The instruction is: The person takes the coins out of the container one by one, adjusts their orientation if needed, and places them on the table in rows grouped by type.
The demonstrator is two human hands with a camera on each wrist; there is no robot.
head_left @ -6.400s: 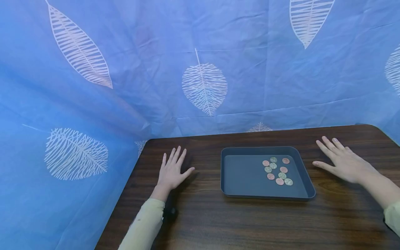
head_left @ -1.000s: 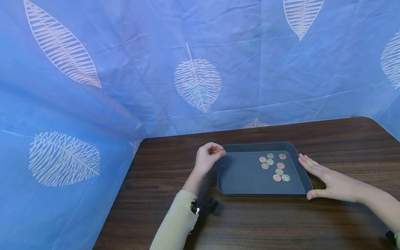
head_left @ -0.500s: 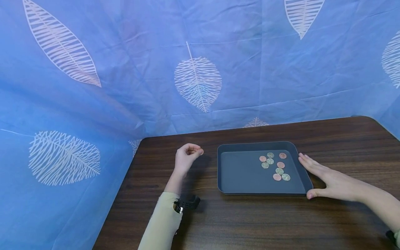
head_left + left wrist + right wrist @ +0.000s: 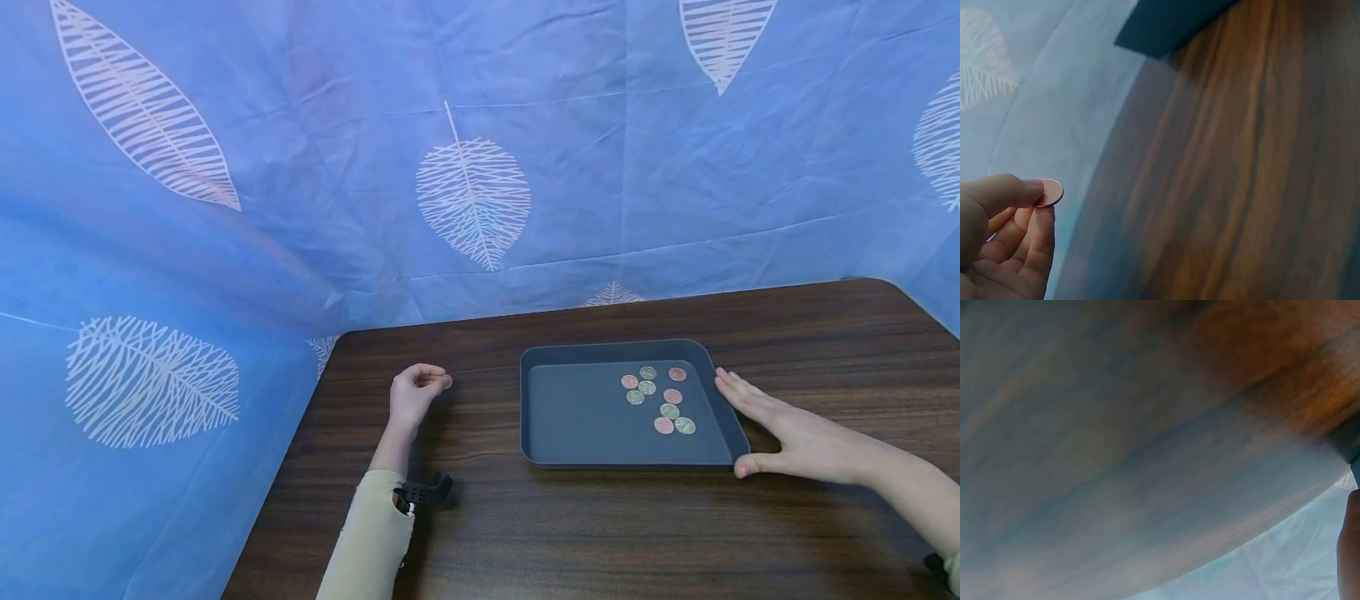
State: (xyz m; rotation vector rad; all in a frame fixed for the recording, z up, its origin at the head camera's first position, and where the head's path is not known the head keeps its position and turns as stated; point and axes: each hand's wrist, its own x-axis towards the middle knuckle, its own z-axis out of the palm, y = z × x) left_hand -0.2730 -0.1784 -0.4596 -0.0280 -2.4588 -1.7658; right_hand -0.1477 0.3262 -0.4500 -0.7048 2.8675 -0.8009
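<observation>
Left of the tray, my left hand (image 4: 414, 398) is above the table, pinching a copper-coloured coin (image 4: 1052, 192) between thumb and fingertips. The left wrist view shows the coin's edge sticking out past the thumb. My right hand (image 4: 798, 437) touches the right side of the dark grey tray (image 4: 570, 417), fingers extended along its outer wall and thumb at the near corner. In the right half of the tray lie several coins, some copper-coloured (image 4: 663, 426), some silvery (image 4: 685, 426). Only a sliver of a right finger (image 4: 1349, 550) enters the right wrist view.
The dark wood-grain table (image 4: 487, 525) extends around the tray, with its left edge near my left forearm. A blue cloth with white leaf prints (image 4: 330, 167) hangs behind and to the left. A black band (image 4: 427, 490) is on my left wrist.
Over the last second my left hand has moved left from the tray's left edge, carrying the coin. Since the oldest frame, one copper-coloured coin has left the tray; my right hand has come to its side.
</observation>
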